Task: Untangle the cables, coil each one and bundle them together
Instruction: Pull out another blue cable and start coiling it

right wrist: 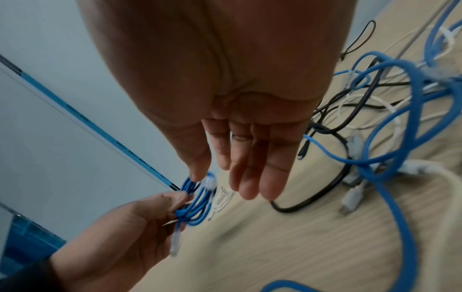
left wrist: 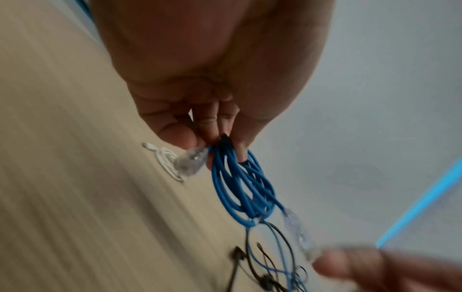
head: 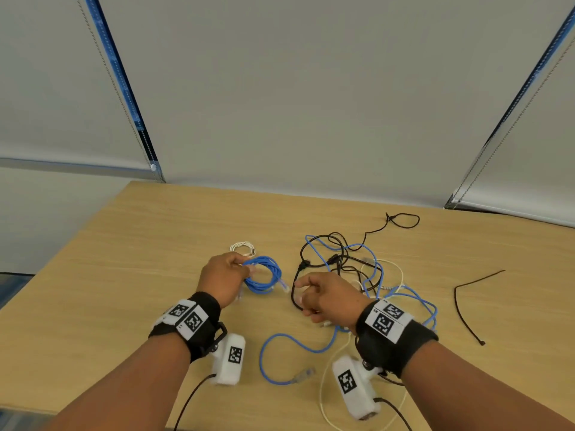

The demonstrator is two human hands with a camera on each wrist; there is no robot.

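My left hand pinches a coiled blue cable just above the wooden table. In the left wrist view the fingers grip the top of the blue coil, where a short black band shows. Its clear plugs hang loose. My right hand hovers right of the coil, holding nothing. The right wrist view shows its fingers straight and its thumb close to the blue coil. A small white coiled cable lies behind the left hand.
A tangle of blue, black and white cables spreads under and right of my right hand, with one blue end trailing toward me. A black zip tie lies far right. A thin black looped cord lies at the back.
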